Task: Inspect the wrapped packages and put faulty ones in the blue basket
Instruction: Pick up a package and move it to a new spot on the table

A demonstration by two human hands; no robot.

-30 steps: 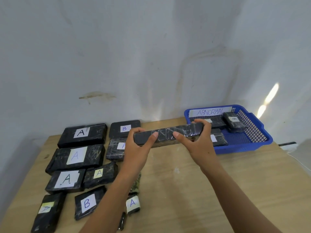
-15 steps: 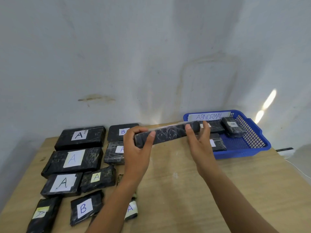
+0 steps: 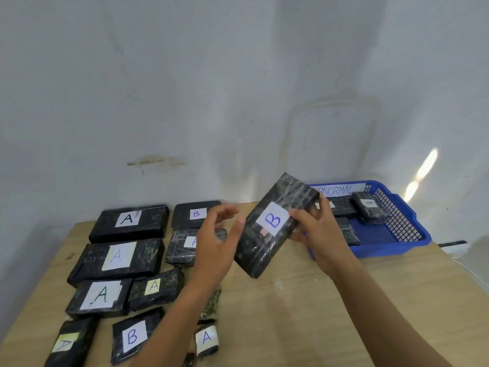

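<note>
A long black wrapped package with a white label marked B hangs tilted above the table, label facing me, a small red mark beside the label. My right hand grips its right side, thumb on the label's edge. Just left of the package is my left hand, fingers loosely spread, thumb touching the package's left edge. The blue basket, labelled ABNORMAL, stands at the back right with several black packages in it.
Several black wrapped packages labelled A or B lie in rows on the left of the wooden table, such as one marked A and one marked B. A grey wall stands right behind the table.
The package was held edge-on by both hands; it has turned so its B label faces me. My left hand has let go of its end and opened.
</note>
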